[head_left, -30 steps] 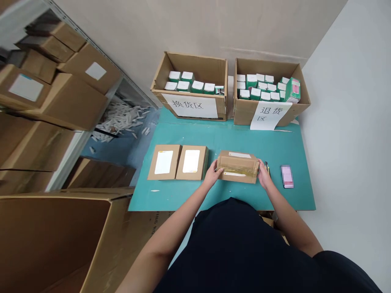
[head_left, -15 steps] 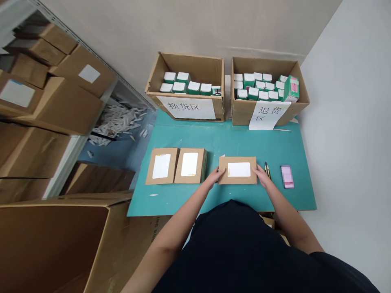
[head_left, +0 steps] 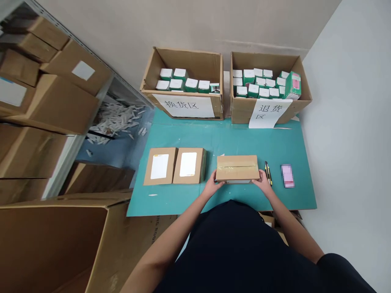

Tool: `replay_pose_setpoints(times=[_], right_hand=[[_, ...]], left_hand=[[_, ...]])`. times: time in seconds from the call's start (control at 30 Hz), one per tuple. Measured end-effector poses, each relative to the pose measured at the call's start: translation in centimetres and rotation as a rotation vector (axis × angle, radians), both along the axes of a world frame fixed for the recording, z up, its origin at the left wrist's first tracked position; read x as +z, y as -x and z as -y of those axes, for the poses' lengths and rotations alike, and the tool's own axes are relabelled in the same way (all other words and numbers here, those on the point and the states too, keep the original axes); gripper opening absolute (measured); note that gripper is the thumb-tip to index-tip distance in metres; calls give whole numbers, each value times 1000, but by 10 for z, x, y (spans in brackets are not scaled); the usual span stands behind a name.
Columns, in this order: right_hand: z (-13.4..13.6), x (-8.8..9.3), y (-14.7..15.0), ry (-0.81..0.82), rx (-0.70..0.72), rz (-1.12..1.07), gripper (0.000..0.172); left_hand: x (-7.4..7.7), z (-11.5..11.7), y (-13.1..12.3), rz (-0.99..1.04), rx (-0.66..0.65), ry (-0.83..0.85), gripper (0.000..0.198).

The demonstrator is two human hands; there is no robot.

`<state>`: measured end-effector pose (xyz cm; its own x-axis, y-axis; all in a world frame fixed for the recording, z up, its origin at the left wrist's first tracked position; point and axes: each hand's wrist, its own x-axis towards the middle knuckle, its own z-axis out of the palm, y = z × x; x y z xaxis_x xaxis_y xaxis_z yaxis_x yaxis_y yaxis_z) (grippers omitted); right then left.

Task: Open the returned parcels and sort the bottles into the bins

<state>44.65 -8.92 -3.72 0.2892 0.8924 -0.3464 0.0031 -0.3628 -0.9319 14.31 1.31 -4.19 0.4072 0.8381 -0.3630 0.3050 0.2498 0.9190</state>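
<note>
A brown corrugated parcel (head_left: 237, 168) sits squarely in front of the person, a band of clear, glossy packing tape running lengthwise across its top. A sliver of white label shows along its near edge. The left hand (head_left: 214, 185) cups the parcel's near left corner, and the right hand (head_left: 261, 181) cups its near right corner. Both are partly open and curved, holding the box between them from either end. Whether it touches the mat or is slightly raised, I cannot tell.

The teal mat (head_left: 232, 140) covers the table. To the left of the parcel lie two flat cardboard packages (head_left: 159, 166) (head_left: 188, 163) side by side, each with a white label. Just beside the right hand lies a yellow-and-black utility knife (head_left: 268, 173), and farther right a small pink card (head_left: 287, 176), too blurred to read.

At the far edge stand two open cartons (head_left: 183, 61) (head_left: 265, 59), each with a paper sign in Chinese and packed with small white-topped green boxes (head_left: 191, 84). On the left, cartons (head_left: 70, 101) fill metal shelving above a heap of white scraps (head_left: 116, 120). A large open carton (head_left: 51, 248) stands at lower left, close to the left arm.
</note>
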Motion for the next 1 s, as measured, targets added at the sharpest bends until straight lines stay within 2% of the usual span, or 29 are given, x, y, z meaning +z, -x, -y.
replay_pose_setpoints(times=[0.13, 0.23, 0.33, 0.47, 0.73, 0.9, 1.0], right_hand=[[17, 27, 1, 2, 148, 371, 71], [17, 50, 1, 48, 344, 685, 55], [9, 65, 2, 82, 470, 890, 58], [-3, 74, 6, 142, 531, 1071, 68], [-1, 80, 11, 193, 589, 1136, 62], [4, 78, 14, 195, 560, 1090, 57], [9, 68, 7, 140, 480, 957, 54]], left_hand=[[15, 12, 2, -71, -50, -100, 100], [29, 18, 2, -286, -106, -266, 86], [41, 21, 0, -482, -216, -371, 66], [49, 21, -6, -649, -316, -433, 67], [54, 21, -11, -773, -387, -433, 68], [55, 20, -10, -767, -395, -427, 63], [56, 19, -9, -764, -395, -435, 62]])
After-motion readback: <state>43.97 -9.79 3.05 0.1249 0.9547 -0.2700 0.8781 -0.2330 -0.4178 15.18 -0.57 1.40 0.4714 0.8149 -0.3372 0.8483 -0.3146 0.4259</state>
